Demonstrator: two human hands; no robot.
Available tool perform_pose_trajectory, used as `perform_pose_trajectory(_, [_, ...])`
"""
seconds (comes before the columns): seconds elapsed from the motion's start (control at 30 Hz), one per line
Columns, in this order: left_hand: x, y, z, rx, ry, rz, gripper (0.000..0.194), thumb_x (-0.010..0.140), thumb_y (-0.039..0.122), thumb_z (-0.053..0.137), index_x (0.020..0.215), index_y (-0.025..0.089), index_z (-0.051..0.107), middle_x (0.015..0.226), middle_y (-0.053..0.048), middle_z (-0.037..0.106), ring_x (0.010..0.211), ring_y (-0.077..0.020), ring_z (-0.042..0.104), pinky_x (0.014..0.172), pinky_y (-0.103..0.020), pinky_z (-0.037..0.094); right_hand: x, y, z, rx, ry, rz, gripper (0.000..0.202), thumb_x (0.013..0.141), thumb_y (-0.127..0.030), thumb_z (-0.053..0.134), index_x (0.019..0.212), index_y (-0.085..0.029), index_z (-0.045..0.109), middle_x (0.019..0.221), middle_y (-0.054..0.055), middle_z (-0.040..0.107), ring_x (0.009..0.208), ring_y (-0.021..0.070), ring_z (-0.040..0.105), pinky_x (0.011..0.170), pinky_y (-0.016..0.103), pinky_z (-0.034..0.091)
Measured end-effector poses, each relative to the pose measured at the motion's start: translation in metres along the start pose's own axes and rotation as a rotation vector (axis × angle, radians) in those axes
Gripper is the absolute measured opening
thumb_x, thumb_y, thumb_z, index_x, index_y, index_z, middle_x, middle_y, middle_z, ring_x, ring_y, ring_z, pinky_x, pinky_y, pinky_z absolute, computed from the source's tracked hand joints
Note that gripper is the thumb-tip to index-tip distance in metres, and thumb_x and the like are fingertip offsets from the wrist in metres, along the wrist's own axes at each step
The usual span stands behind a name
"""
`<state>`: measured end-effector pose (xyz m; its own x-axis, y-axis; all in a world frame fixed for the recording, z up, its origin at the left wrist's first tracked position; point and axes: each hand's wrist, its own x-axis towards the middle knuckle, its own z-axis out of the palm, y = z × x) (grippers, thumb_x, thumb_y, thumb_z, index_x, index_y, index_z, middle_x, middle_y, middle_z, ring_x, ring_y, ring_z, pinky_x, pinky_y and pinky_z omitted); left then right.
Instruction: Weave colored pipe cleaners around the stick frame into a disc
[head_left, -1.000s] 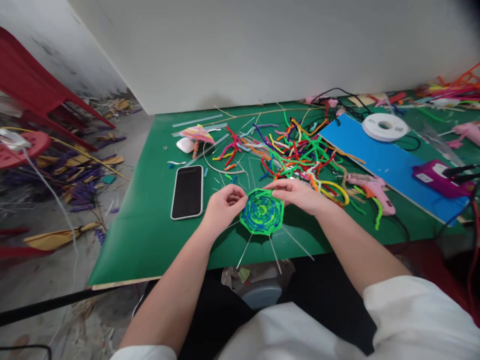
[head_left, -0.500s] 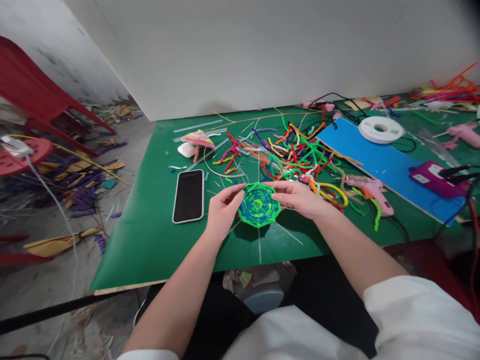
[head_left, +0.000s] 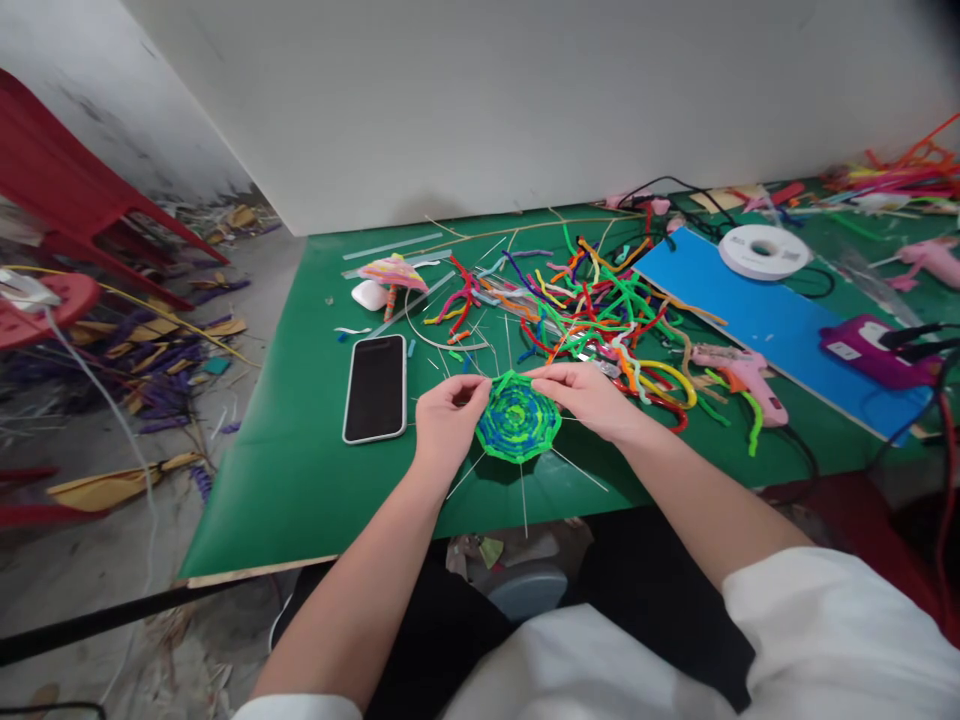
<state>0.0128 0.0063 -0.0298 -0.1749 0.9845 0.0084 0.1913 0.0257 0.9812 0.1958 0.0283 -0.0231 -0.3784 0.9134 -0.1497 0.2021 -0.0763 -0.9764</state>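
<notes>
A round woven piece point(head_left: 518, 418) in green and blue, with thin pale rods sticking out around it, is held over the table's front part. My left hand point(head_left: 451, 420) pinches its upper left edge between thumb and fingers. At the upper right edge, my right hand point(head_left: 581, 395) is closed on the same piece. Just beyond the hands lies a tangle of colourful fuzzy stems point(head_left: 600, 295). A phone point(head_left: 376, 388) with a dark screen rests left of my left hand.
On the green table point(head_left: 277, 500) are a small pink umbrella shape point(head_left: 394, 270), a white case point(head_left: 370, 294), a pink glue gun point(head_left: 742, 375), a blue board point(head_left: 795, 345), a white spool point(head_left: 763, 252) and a purple power block point(head_left: 877, 352). Red chair at left.
Both hands have shifted slightly along the piece's rim toward its top. The woven piece has turned and tilted a little, and its rods point at slightly different angles.
</notes>
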Motion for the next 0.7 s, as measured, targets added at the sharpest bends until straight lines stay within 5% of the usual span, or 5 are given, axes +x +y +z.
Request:
perform_pose_trajectory(0.2, [-0.003, 0.005, -0.001, -0.094, -0.092, -0.102, 0.03, 0.067, 0.036, 0.065, 0.089, 0.016, 0.067, 0.077, -0.003, 0.069, 0.07, -0.0154, 0.063, 0.065, -0.027, 0.051, -0.001, -0.004, 0.001, -0.015, 0.023, -0.051, 0.029, 0.076, -0.034, 0.054, 0.099, -0.02, 0.064, 0.08, 0.002, 0.065, 0.062, 0.0096, 0.055, 0.051, 0.021, 0.045])
perform_pose_trajectory(0.33, [-0.005, 0.009, -0.001, -0.018, -0.053, -0.067, 0.024, 0.069, 0.034, 0.063, 0.083, 0.016, 0.068, 0.076, -0.002, 0.07, 0.069, -0.016, 0.063, 0.064, -0.027, 0.052, -0.001, -0.002, 0.004, -0.016, -0.082, 0.057, 0.024, 0.073, -0.038, 0.057, 0.078, -0.016, 0.064, 0.066, 0.001, 0.061, 0.06, 0.0124, 0.057, 0.051, 0.024, 0.048])
perform_pose_trajectory(0.43, [-0.005, 0.009, -0.001, -0.033, -0.089, -0.041, 0.03, 0.07, 0.035, 0.062, 0.092, 0.016, 0.067, 0.088, -0.004, 0.07, 0.08, -0.018, 0.063, 0.072, -0.029, 0.052, 0.0, 0.0, 0.004, -0.085, -0.043, 0.029, 0.024, 0.075, -0.037, 0.055, 0.069, -0.015, 0.062, 0.06, -0.001, 0.058, 0.058, 0.0129, 0.057, 0.053, 0.025, 0.048])
perform_pose_trajectory(0.57, [-0.003, 0.012, -0.011, -0.112, -0.256, -0.058, 0.051, 0.07, 0.036, 0.063, 0.116, 0.017, 0.054, 0.106, -0.009, 0.064, 0.097, -0.0222, 0.06, 0.081, -0.035, 0.05, -0.001, -0.003, -0.001, -0.422, 0.195, -0.176, 0.026, 0.079, -0.036, 0.05, 0.071, -0.016, 0.064, 0.06, 0.0, 0.06, 0.055, 0.0132, 0.056, 0.051, 0.025, 0.044])
perform_pose_trajectory(0.7, [-0.001, 0.02, -0.041, -0.044, -0.317, 0.116, 0.066, 0.068, 0.028, 0.066, 0.129, 0.023, 0.039, 0.129, -0.007, 0.048, 0.119, -0.0214, 0.044, 0.101, -0.038, 0.034, -0.008, -0.017, -0.015, -0.689, 0.48, -0.612, 0.027, 0.082, -0.025, 0.049, 0.105, -0.019, 0.062, 0.094, 0.005, 0.067, 0.081, 0.0167, 0.062, 0.074, 0.028, 0.048])
